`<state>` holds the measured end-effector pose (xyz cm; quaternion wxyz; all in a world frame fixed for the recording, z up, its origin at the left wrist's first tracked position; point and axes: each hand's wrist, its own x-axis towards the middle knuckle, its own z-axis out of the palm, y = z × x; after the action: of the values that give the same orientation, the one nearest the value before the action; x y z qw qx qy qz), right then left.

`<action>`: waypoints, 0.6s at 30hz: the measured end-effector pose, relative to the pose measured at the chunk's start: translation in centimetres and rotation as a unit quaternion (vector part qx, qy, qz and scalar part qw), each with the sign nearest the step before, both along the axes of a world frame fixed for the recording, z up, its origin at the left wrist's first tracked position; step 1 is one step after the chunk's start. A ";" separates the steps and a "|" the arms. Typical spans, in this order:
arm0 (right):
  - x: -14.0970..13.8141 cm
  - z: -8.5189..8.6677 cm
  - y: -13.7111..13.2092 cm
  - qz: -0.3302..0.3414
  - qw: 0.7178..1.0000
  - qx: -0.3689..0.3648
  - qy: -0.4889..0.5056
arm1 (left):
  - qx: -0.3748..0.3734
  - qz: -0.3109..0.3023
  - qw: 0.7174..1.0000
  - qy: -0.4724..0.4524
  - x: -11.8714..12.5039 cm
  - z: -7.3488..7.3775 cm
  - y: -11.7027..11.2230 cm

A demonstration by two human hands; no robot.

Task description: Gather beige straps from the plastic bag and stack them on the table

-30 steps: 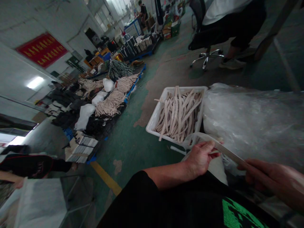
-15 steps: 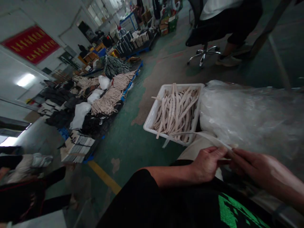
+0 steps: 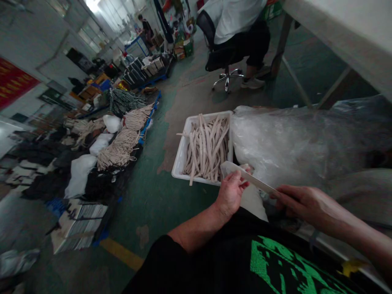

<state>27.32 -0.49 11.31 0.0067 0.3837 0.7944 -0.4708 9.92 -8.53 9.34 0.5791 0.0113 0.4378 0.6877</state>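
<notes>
A pale, flat strip [image 3: 259,183] is stretched between my two hands in front of my body. My left hand [image 3: 231,194] pinches it near its far end, where a whitish, translucent flap [image 3: 228,166] sticks out past the fingers. The other end is gripped by my right hand [image 3: 306,204], its fingers closed and partly hidden. Just beyond my left hand stands a white plastic bin [image 3: 180,159], heaped with many beige fabric strips [image 3: 205,147]. A few of those strips hang over the rim.
Right of the bin lies a large clear plastic bag [image 3: 275,134]. A table [image 3: 343,36] rises at the upper right. Beyond, a person [image 3: 239,24] sits on a black swivel chair [image 3: 217,57]. On the left, pallets carry beige cord bundles [image 3: 119,149] and stacked flat pieces [image 3: 82,222].
My left hand has slid left along the strip toward its far end, away from my right hand. The strip's long loose tail no longer reaches over the bin. The view has turned right.
</notes>
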 end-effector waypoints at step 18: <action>2.6 -0.6 -1.3 -0.068 0.952 0.229 0.190 | -0.044 -0.106 0.988 -0.105 0.9 0.6 0.0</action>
<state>29.96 -1.76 10.71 -0.2640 0.3315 0.8397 -0.3395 10.83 -8.49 9.90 0.6911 -0.0400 0.4006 0.6002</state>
